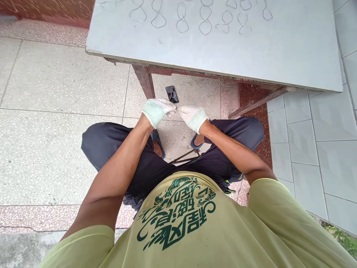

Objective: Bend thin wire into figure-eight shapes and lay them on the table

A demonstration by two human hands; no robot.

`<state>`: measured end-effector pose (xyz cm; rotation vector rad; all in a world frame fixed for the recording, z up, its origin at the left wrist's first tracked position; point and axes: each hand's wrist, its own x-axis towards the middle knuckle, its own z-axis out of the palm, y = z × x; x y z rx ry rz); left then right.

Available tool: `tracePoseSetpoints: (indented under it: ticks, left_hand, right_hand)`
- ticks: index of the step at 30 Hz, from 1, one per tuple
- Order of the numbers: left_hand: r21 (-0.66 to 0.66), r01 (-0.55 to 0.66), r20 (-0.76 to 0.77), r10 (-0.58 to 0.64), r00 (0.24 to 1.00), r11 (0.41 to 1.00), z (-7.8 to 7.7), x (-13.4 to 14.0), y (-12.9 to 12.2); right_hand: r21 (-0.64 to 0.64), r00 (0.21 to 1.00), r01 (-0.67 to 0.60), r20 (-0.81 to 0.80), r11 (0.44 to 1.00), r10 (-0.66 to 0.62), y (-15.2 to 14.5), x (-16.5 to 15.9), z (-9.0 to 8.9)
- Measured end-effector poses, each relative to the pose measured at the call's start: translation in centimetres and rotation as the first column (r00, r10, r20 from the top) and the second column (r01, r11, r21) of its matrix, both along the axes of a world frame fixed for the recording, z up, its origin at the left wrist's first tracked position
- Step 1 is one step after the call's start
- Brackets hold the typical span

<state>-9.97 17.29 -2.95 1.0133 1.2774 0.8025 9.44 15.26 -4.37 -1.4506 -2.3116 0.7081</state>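
My left hand (159,109) and my right hand (190,114) wear white gloves with pale green cuffs. They meet in front of my knees, fingertips almost touching. Both are closed, with the fingers pinched together. Whatever lies between the fingertips is too small to make out. Beyond them, on the grey tabletop (251,56), lie several thin wires bent into figure eights, among them one wire figure eight (205,18) near the middle. A dark phone (171,94) rests on the floor just past my left hand.
The table's front edge spans the upper view, with a reddish wooden leg (144,82) at left and a slanted brace (258,102) at right. My bent knees and sandalled feet flank the hands. Grey tiles (301,137) stand at the right.
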Motion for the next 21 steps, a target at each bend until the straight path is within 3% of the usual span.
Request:
tracePoseSetpoints:
  ticks: [3, 7, 14, 21]
  left_hand:
    - [-0.009, 0.021, -0.002, -0.021, 1.0, 1.0, 0.1, -0.1, -0.3]
    - [-0.059, 0.04, 0.01, -0.039, 0.999, 0.997, 0.3, -0.1, -0.5]
    - [0.014, 0.022, 0.104, -0.023, 0.994, 1.0, 0.8, -0.3, 0.0]
    - [-0.025, -0.008, 0.133, 0.011, 0.991, 1.0, 0.4, -0.5, 0.5]
  right_hand:
    - [0.032, 0.993, -0.099, 0.072, 0.995, 0.096, -0.1, 0.4, 0.1]
    - [0.046, 0.985, -0.134, 0.114, 0.99, 0.128, -0.1, 0.7, 0.5]
    - [-0.038, 0.999, -0.018, -0.029, 0.999, 0.017, 0.8, 0.9, 1.9]
    - [-0.018, 0.992, 0.082, -0.091, 0.997, -0.083, 0.8, 1.4, 2.2]
